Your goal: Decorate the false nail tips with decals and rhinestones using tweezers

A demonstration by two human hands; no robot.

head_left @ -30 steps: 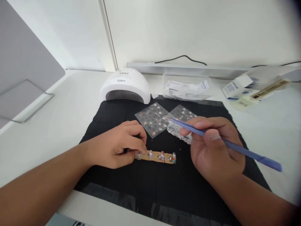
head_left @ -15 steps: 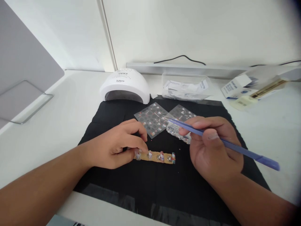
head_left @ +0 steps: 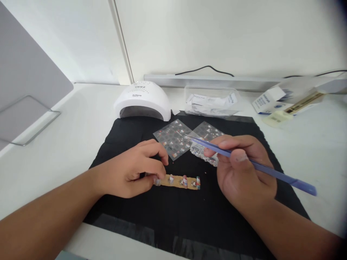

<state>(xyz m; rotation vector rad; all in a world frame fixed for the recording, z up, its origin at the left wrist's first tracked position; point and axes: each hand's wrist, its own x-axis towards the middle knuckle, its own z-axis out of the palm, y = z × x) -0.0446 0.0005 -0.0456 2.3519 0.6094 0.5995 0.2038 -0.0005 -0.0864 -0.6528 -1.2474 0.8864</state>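
Note:
In the head view my left hand [head_left: 138, 168] is bent over the left end of a tan strip [head_left: 177, 181]. Its thumb and index finger are closed at a clear press-on nail [head_left: 157, 182] there. Several decorated nails stand in a row along the strip, among them a red patterned one [head_left: 185, 181] and a teal striped one [head_left: 198, 182]. My right hand [head_left: 244, 173] grips purple tweezers [head_left: 271, 174], their fine tips pointing left above clear sticker sheets [head_left: 173, 141]. Below the tweezers lies a clear case of small shiny pieces [head_left: 202, 153], partly hidden by my right fingers.
A white nail lamp [head_left: 143, 97] stands at the back left. Behind the sheets is a clear tub [head_left: 211, 100] of white packets. At the right are a small white box [head_left: 268, 99] and a yellowish bottle [head_left: 278, 118]. Black cloth [head_left: 162, 216] covers the table's middle.
My left index finger has drawn back left and down toward the thumb at the leftmost visible nail. The tweezers keep nearly the same pose. The whole view has shifted slightly.

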